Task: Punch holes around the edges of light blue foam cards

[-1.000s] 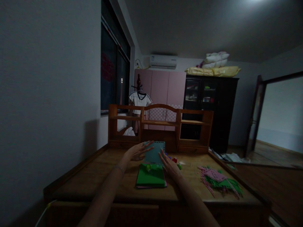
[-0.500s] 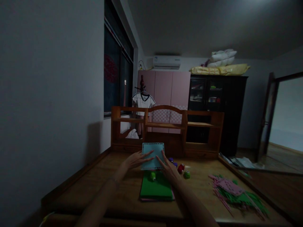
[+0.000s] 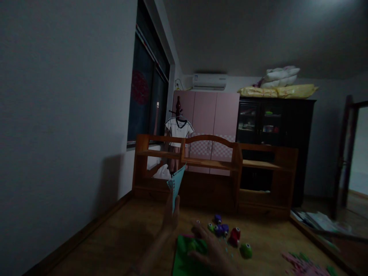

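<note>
A light blue sheet (image 3: 178, 183) with a row of dark holes along its edges is bent upright in my left hand (image 3: 171, 218), its thumb on the near side. My right hand (image 3: 214, 253) is low over a stack of green sheets (image 3: 184, 258), thumb and fingers apart. A small green piece (image 3: 194, 245) lies on the stack between them, blurred and partly covered; I cannot tell whether the hand touches it. Right of that hand are a red piece (image 3: 235, 237) and a green piece (image 3: 246, 250) with an eye, plus tiny blue scraps.
Several purple pieces (image 3: 221, 229) with eyes lie beyond my right hand. Pink and green cut strips (image 3: 306, 264) are heaped at the right. A wooden shelf unit (image 3: 211, 165) stands along the table's back, and a wall (image 3: 71, 134) borders the left side.
Both hands were spread on the flat blue sheet over the stack. Now my left hand has lifted it leftward and turned it edge-on, while the right has let go and dropped lower. The view has shifted.
</note>
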Available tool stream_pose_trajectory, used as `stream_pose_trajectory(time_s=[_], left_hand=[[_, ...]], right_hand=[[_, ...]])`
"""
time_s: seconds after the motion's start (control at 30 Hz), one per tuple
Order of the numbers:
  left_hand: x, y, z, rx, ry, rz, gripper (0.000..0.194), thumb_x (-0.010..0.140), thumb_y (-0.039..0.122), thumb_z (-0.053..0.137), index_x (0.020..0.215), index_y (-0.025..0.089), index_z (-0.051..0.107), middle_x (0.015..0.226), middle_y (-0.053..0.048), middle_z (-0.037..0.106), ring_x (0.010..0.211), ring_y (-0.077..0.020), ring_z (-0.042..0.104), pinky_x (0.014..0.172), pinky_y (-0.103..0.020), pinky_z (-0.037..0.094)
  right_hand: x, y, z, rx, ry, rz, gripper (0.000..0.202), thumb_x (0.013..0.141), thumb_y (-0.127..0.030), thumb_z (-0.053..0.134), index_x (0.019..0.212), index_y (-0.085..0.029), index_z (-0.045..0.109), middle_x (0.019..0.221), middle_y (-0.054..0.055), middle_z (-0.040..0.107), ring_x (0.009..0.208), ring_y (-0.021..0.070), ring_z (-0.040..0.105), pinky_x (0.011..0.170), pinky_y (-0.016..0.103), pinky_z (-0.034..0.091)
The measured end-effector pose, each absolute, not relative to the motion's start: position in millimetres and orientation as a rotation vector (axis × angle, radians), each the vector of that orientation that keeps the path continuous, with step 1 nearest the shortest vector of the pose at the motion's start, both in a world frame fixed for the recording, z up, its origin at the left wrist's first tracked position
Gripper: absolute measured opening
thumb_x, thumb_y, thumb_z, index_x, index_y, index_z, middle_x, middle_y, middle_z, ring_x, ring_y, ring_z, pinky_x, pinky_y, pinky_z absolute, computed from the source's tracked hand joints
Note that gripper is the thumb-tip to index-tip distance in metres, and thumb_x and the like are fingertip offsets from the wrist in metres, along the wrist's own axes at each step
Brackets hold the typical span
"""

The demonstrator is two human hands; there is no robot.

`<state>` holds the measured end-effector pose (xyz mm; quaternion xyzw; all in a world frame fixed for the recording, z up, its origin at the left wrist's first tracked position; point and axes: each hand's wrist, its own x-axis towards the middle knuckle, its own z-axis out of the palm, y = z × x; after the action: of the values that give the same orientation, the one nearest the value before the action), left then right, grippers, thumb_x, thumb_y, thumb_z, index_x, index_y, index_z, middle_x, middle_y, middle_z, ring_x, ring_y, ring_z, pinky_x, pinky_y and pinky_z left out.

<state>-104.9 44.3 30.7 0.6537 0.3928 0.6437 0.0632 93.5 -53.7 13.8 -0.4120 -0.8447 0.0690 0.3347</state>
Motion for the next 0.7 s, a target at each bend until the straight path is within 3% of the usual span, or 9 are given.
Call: stream_pose_trajectory(time_s=[0.07, 0.13, 0.27, 0.43, 0.7], left_hand=[[-96, 46, 19, 1.882, 1.178, 1.921, 0.056, 0.094, 0.039, 0.031, 0.145, 0.025, 0.014, 0.137, -0.005, 0.044, 0.127, -0.0221, 0.04, 0.106, -0.045, 0.035], [-91, 42, 15, 1.948, 1.112, 1.879, 0.057, 0.093, 0.04, 0.032, 0.145, 0.024, 0.015, 0.136, -0.006, 0.045, 0.129, -0.0219, 0.037, 0.107, -0.044, 0.034], [-90, 28, 26, 2.07, 1.041, 1.758, 0.052, 0.095, 0.038, 0.027, 0.144, 0.031, 0.013, 0.144, -0.001, 0.033, 0.137, -0.0193, 0.02, 0.113, -0.044, 0.02], [-93, 31, 25, 1.97, 1.102, 1.773, 0.056, 0.094, 0.039, 0.031, 0.145, 0.03, 0.008, 0.147, 0.001, 0.026, 0.138, -0.0191, 0.017, 0.114, -0.042, 0.021], [-98, 14, 38, 2.192, 1.098, 1.584, 0.052, 0.094, 0.039, 0.029, 0.144, 0.035, 0.013, 0.15, 0.004, 0.015, 0.138, -0.0188, 0.014, 0.114, -0.041, 0.02]], right_hand=[[92, -47, 5, -1.036, -2.351, 0.216, 0.07, 0.068, -0.05, 0.068, 0.131, -0.034, 0.044, 0.133, 0.007, 0.05, 0.12, 0.0274, 0.049, 0.097, 0.039, 0.043], [91, -38, -4, -0.989, -2.421, 0.291, 0.061, 0.067, -0.046, 0.07, 0.124, -0.037, 0.051, 0.124, 0.003, 0.058, 0.113, 0.024, 0.055, 0.093, 0.033, 0.046], [91, -30, -11, -1.03, -2.392, 0.285, 0.053, 0.073, -0.032, 0.065, 0.122, -0.043, 0.05, 0.122, -0.001, 0.059, 0.111, 0.0202, 0.056, 0.091, 0.029, 0.046], [97, -29, -5, -1.201, -2.358, 0.125, 0.056, 0.067, -0.013, 0.055, 0.116, -0.039, 0.055, 0.117, 0.001, 0.061, 0.105, 0.0204, 0.059, 0.084, 0.028, 0.049], [142, -12, -32, -1.484, -2.02, -0.184, 0.057, 0.07, -0.011, 0.043, 0.124, -0.028, 0.05, 0.12, 0.01, 0.059, 0.107, 0.0259, 0.059, 0.085, 0.036, 0.05]])
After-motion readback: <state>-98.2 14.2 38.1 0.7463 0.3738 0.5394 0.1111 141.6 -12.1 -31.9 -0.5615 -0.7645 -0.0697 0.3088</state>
